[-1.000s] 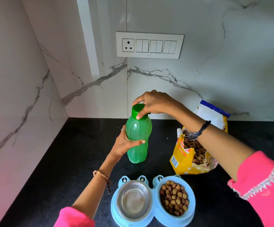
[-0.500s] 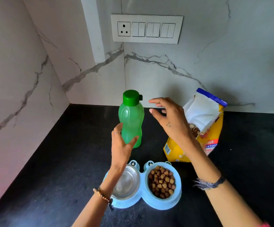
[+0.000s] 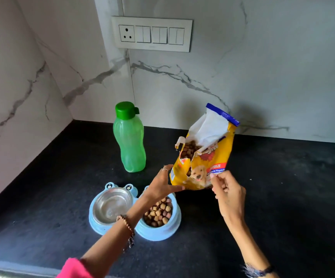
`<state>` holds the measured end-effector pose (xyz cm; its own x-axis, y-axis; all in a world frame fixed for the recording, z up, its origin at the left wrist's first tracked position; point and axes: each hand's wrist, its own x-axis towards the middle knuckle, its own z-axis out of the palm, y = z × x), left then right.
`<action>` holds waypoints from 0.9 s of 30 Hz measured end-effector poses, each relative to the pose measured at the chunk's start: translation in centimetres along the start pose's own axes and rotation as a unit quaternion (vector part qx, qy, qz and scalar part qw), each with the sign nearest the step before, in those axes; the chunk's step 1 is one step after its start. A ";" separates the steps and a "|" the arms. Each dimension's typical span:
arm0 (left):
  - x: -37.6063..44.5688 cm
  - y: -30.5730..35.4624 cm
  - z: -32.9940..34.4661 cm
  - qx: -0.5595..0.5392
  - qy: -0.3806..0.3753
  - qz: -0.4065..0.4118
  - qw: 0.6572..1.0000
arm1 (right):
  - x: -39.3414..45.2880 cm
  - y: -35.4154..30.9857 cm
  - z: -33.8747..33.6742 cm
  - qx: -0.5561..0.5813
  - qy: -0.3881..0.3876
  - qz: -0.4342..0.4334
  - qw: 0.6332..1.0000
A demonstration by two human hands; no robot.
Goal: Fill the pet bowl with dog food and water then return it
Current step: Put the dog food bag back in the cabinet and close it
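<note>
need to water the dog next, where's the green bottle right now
The green bottle stands upright, capped, at the back of the black counter near the wall corner, left of the dog food bag and behind the pet bowl; neither hand touches it.

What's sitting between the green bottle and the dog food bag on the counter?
Nothing stands there. In the head view, only bare black counter shows between the green bottle and the dog food bag; the left hand reaches in lower down, toward the bag's bottom corner.
</note>
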<state>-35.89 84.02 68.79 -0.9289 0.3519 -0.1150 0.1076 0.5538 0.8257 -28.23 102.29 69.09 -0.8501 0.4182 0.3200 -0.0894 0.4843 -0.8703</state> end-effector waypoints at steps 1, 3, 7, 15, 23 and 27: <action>0.3 0.2 0.4 0.000 -0.005 -0.006 1.000 | -0.1 1.2 -0.4 -0.003 0.004 0.007 1.000; 1.0 0.6 1.0 0.000 -0.014 -0.023 1.000 | 0.1 3.4 -1.0 -0.006 0.003 0.028 1.000; 3.1 0.5 1.6 0.016 -0.026 -0.076 0.997 | 1.3 7.0 -0.8 0.026 -0.071 0.100 0.992; 6.8 0.5 1.3 0.057 -0.123 -0.103 0.986 | 5.7 11.0 0.0 0.023 -0.228 0.151 0.961; 9.1 -1.6 0.8 0.083 -0.202 -0.125 0.968 | 9.5 12.3 1.2 0.083 -0.365 0.141 0.916; 9.4 -2.5 1.3 0.086 -0.165 -0.113 0.976 | 9.8 13.9 2.1 0.024 -0.339 0.134 0.931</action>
<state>-44.39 86.91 64.97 -0.7737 0.4148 -0.4790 -0.0029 0.7537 0.6572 -38.90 111.53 59.34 -0.9758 -0.0700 -0.2070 0.1641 0.3912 -0.9056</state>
